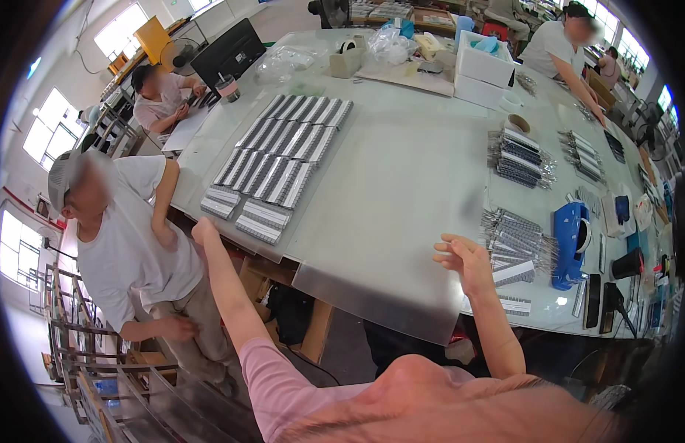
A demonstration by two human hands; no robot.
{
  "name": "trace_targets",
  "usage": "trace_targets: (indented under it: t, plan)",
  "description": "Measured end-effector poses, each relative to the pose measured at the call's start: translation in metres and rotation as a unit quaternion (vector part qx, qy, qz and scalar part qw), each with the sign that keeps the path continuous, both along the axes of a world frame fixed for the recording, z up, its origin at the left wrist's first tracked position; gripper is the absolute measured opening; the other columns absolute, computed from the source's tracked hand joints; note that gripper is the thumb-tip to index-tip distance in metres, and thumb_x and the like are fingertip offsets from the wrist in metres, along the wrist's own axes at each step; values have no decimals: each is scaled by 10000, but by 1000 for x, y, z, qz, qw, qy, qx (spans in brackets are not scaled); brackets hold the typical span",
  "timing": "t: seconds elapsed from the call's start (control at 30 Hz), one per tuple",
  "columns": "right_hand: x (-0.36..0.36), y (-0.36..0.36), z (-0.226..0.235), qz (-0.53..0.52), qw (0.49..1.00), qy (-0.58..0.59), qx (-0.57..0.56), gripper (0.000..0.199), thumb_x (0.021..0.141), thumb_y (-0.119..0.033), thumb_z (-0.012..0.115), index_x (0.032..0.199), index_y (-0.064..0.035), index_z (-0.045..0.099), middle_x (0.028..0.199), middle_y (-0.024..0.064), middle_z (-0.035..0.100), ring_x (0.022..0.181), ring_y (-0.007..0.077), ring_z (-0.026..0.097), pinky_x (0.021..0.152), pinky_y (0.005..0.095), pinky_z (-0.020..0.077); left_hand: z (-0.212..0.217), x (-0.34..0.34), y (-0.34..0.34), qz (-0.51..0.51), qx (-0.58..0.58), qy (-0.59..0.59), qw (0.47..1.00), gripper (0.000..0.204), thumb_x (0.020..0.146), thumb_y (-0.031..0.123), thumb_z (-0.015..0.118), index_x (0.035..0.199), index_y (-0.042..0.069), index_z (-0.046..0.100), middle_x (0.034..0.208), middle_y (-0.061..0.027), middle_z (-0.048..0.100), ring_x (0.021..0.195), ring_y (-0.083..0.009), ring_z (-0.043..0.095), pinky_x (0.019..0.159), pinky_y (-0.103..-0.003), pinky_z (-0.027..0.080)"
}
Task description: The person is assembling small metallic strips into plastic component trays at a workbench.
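Observation:
My left hand [204, 232] reaches out to the table's near left edge, beside the closest strips of a neat block. It looks curled closed, and whatever is inside it, if anything, is hidden. That block of flat strips [287, 151], white and dark-striped, lies in several rows on the left of the table. My right hand [466, 260] hovers over the table's right side, empty, its fingers apart. Just beyond it is a loose pile of thin strips with wire ends [516, 240]. A white-faced strip [514, 273] lies at that pile's near side.
A bundle of wired strips [518, 161] and a blue tape dispenser [571, 244] are on the right. White foam boxes [484, 70] and plastic bags [392, 46] stand at the back. One person [139, 236] stands close on my left; others work around the table.

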State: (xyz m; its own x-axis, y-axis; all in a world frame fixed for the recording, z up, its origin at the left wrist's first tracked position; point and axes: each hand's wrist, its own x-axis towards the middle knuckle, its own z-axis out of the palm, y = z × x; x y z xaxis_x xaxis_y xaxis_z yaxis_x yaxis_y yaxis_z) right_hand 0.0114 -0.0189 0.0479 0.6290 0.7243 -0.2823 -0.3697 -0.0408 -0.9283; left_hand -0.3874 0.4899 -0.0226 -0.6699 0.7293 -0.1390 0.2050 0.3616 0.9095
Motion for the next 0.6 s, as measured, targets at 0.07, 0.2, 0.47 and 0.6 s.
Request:
trace_targets:
  t: [0.07,0.2,0.47,0.6]
  plan:
    - [3,6,-8,-12,1000,2,4,343,965,-190,509,1179,56,614,1026,170,694,830,212,701,696,246,532,-2,7,1,-59,-71,171,981,494,776,285,543,1051,-110,652,1150,-263,642,1069,-387,625,911,-443,491]
    - [7,19,-20,-33,999,14,3,339,967,-208,529,1177,46,612,1031,157,693,838,200,699,689,238,531,-5,18,-6,-109,-66,261,957,510,794,313,512,1047,-108,651,1145,-280,635,1082,-410,611,920,-465,480]
    - [8,43,-33,-58,997,56,0,233,962,-164,561,1102,21,587,1010,133,683,817,198,692,666,232,524,-8,4,-11,-101,-49,349,930,459,859,306,469,980,-81,684,1072,-289,653,1023,-442,624,880,-505,491]
    - [10,52,-40,-76,996,51,-7,226,955,-147,575,1110,15,547,988,127,677,813,196,691,657,237,524,-11,6,-15,-110,-27,393,913,449,872,280,452,954,-95,684,1026,-299,660,987,-448,636,857,-516,496]
